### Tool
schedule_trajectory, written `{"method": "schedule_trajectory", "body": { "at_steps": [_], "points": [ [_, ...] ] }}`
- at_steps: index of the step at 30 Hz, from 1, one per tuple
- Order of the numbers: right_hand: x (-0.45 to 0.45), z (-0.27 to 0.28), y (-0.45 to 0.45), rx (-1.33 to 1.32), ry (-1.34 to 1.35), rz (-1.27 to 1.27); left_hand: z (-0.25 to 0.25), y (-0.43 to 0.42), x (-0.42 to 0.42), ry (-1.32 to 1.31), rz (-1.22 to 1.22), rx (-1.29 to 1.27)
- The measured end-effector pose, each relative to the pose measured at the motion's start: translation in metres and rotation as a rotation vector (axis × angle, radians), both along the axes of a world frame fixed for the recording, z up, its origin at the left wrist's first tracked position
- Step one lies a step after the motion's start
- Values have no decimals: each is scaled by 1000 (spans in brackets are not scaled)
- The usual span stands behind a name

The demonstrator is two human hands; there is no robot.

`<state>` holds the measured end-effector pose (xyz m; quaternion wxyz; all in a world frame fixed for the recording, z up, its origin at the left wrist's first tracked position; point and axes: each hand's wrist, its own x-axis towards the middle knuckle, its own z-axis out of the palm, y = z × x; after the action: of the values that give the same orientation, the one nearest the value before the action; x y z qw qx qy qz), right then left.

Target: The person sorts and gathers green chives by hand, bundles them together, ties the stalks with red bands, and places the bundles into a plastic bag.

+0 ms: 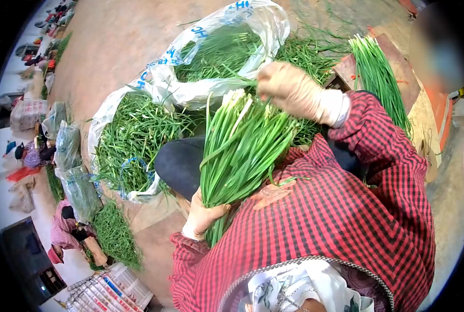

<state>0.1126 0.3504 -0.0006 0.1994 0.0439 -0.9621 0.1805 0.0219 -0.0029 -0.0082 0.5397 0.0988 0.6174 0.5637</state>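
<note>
My left hand (206, 210), in a pale glove, is wrapped round the lower part of a thick bunch of garlic chives (245, 151). The bunch leans over my lap, its white stem ends pointing up and away from me. Above those ends is my gloved right hand (291, 91), its fingers closed. A thin green chive blade (246, 81) sticks out to the left of its fingertips; the grip itself is partly hidden. Just beyond, a white plastic bag (164, 83) with blue print holds loose chives (219, 54).
More loose greens (138, 130) fill plastic at the left. At the right, a neat chive bundle (375, 78) lies on a board (393, 62). Loose leaves (310, 57) cover the floor behind my right hand. Far left, another person (65, 223) sits near filled bags (68, 148) and a green heap (116, 234).
</note>
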Motion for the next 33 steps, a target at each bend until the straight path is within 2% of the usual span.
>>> {"method": "schedule_trajectory", "body": {
  "at_steps": [2,3,5,6,8,9,10,12,15,16,17,19,21,23,24,25,26,29,31,33],
  "points": [
    [11,-17,45,47,19,-202,0,-6,-4,10,-32,-20],
    [19,-23,70,-40,-175,-387,1,-8,-7,26,-65,-41],
    [34,-13,85,164,-524,-620,1,-9,-9,9,-69,-50],
    [34,-13,83,164,-524,-624,0,-8,-9,0,-69,-62],
    [27,-10,64,-399,-357,-298,0,-4,-9,-11,-76,-75],
    [19,11,44,-616,-518,-194,0,-1,-9,1,-81,-76],
    [13,8,30,-727,-512,-40,0,3,-8,12,-87,-77],
    [-3,-9,9,-583,-420,61,2,6,-9,12,-115,-53],
    [-4,-11,12,-827,-469,8,8,6,-5,-12,-118,-24],
    [-6,-9,12,-754,-310,15,9,5,-6,-24,-111,-19],
    [2,-2,17,-923,-458,-157,9,3,-6,-34,-99,-14],
    [11,-17,42,-1020,-407,-445,4,-8,-6,-14,-73,-56],
    [33,-28,66,-1046,-451,-578,-8,-18,-9,-140,84,-62],
    [48,-40,66,-1156,-353,-489,-2,-10,-5,-306,171,28],
    [52,-43,62,-1158,-362,-441,-22,-22,-14,-452,167,77],
    [51,-44,52,-1144,-262,-404,-32,-23,-20,-598,161,129],
    [52,-39,46,-1142,-286,-397,-38,-23,-18,-620,192,165],
    [37,10,8,-1195,-370,-400,-16,3,-5,-548,259,156],
    [23,18,-13,-981,-326,-211,-12,8,3,-527,276,128],
    [9,11,-27,-776,-88,-185,4,21,11,-472,301,97]
  ]
}}
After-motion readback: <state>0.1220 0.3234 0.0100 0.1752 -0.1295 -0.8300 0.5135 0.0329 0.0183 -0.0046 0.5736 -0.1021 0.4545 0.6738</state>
